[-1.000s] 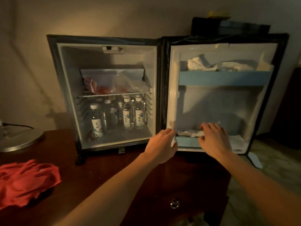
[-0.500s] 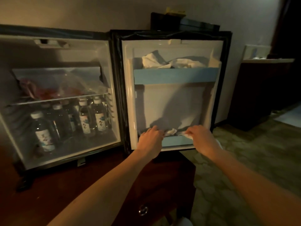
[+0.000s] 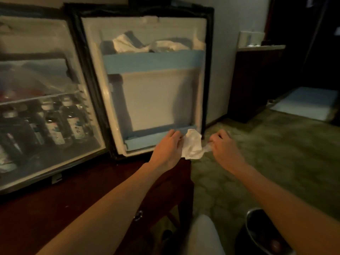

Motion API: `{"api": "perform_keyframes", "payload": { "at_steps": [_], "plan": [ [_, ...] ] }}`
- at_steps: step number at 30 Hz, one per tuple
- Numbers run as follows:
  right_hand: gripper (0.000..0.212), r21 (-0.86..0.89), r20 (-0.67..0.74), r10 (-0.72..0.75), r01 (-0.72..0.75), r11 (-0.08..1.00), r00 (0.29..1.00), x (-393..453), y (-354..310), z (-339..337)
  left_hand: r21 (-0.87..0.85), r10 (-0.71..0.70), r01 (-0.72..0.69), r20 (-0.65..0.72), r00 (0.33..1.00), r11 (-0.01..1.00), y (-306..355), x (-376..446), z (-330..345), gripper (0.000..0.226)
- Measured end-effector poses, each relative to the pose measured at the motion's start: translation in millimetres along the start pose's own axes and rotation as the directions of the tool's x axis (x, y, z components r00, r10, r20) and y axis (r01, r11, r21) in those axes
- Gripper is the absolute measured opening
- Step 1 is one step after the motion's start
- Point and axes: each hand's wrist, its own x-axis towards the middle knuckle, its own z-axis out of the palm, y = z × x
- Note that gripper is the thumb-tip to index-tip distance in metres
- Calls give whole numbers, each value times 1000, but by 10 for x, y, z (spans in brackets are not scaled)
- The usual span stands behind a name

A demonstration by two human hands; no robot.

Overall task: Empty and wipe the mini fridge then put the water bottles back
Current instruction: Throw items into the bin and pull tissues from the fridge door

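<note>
My left hand (image 3: 168, 150) and right hand (image 3: 225, 147) are both out at the bottom right corner of the open fridge door (image 3: 156, 100), with a crumpled white paper (image 3: 192, 147) stretched between them. Left fingers curl around the paper's left edge, pinching it just in front of the lower blue door shelf (image 3: 147, 139). Right fingers are curled in too, gripping the thinner right tail of the same paper, off past the door's edge and over the green carpet (image 3: 276, 153). The paper looks clear of the shelf, touching only my hands as far as I can tell; frame is blurry. Upper blue door shelf (image 3: 152, 61) holds more crumpled white paper (image 3: 147, 44) sticking up above its rim. The mini fridge (image 3: 46, 100) stands open on the dark wooden table (image 3: 73, 196), door swung to the right. The water bottles (image 3: 60, 122) stand upright in a cluster on the fridge floor, under the wire shelf (image 3: 40, 97), white caps, labels facing out. Something reddish in plastic lies on the wire shelf, too blurred to name. Dark bin (image 3: 261, 234) at lower right beside my right forearm, on the carpet. Dark wooden cabinet (image 3: 253, 81) stands against the wall to the right of the door.
</note>
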Motion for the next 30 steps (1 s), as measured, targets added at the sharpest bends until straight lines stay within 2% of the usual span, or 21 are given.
{"api": "perform_keyframes", "payload": {
  "at_steps": [5,10,14,16,20,26,30],
  "plan": [
    [15,-55,82,168,-163,985,982,-758,619,-94,-39,-16,23,178,984,999,376,-152,848,14],
    [5,-127,140,400,-384,914,906,-1634,1435,17,-88,54,-25,346,937,996,700,-378,1804,12],
    [13,-177,215,604,-578,797,767,-2242,1983,95,-102,42,8,476,878,995,861,-508,2602,12],
    [15,-197,262,697,-670,715,667,-2480,2242,173,-92,30,24,545,838,995,893,-542,3027,14],
    [11,-235,319,794,-769,595,517,-2850,2705,375,-49,-33,84,644,764,995,937,-544,3866,19],
    [7,-197,328,857,-859,474,398,-3143,3311,740,-49,-120,212,689,715,976,1070,-488,4900,26],
    [18,-158,345,869,-891,426,355,-3268,3699,1065,-32,-164,276,737,655,961,1111,-417,5454,31]
  ]
}}
